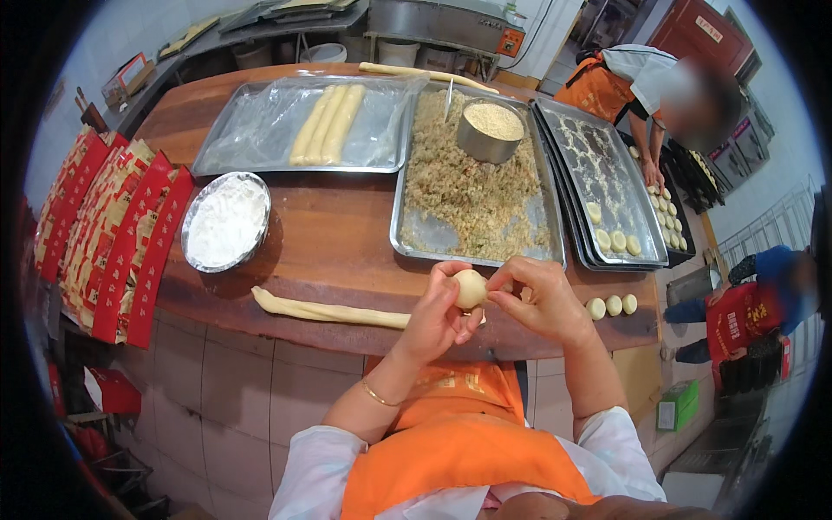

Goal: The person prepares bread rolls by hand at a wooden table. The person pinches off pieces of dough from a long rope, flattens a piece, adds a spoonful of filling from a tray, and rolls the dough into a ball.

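Dough ball (471,289), one, pale, centre of frame: clasped in the curled fingers of the left hand (442,314); right hand (539,302) with fingertips touching its right edge, whether pinching it cannot be told. Dough rope (334,312), lower left of centre, on wooden surface (329,230). Dough rounds (614,305), three, right of centre. Crumbly mixture (459,208), brownish, on tray, upper centre. Metal bowl (252,258), white powder inside, left.

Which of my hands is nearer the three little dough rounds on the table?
Right. Your right hand is just left of the three dough rounds; your left hand, holding the dough ball, is farther left.
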`<state>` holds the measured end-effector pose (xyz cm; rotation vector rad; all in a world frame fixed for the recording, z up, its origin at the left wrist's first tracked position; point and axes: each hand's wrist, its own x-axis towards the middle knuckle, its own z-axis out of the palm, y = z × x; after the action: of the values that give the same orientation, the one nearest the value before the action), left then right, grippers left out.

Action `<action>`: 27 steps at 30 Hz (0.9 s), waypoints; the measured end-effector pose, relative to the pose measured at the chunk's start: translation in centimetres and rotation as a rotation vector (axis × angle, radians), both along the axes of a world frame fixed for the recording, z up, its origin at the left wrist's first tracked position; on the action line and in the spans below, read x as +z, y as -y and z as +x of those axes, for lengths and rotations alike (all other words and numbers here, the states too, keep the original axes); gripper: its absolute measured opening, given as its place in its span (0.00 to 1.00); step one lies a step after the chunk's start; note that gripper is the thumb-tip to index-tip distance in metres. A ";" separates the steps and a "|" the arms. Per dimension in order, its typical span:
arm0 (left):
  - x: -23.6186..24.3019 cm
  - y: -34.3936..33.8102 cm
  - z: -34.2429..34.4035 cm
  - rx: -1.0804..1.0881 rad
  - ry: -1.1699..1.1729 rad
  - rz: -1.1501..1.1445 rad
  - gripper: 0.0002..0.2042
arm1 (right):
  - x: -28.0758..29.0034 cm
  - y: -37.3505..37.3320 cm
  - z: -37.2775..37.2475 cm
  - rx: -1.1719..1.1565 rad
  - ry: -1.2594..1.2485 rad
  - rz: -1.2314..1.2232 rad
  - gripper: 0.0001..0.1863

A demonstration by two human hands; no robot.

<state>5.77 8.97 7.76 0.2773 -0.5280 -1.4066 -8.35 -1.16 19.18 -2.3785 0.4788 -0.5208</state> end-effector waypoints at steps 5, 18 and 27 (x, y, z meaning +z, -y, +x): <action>-1.9 1.3 -1.6 0.110 0.110 0.091 0.22 | -0.4 0.2 0.1 0.098 -0.037 -0.070 0.06; 0.0 0.1 -0.5 -0.097 0.056 0.211 0.20 | -0.7 0.1 -1.1 0.105 -0.115 -0.167 0.06; -2.4 1.5 -0.8 -0.179 0.426 0.166 0.21 | -1.5 0.1 -3.3 0.163 -0.182 -0.363 0.08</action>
<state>4.95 7.50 5.34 0.6869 -0.8005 -1.5759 -11.62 -1.24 17.65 -2.8001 0.2823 -0.3404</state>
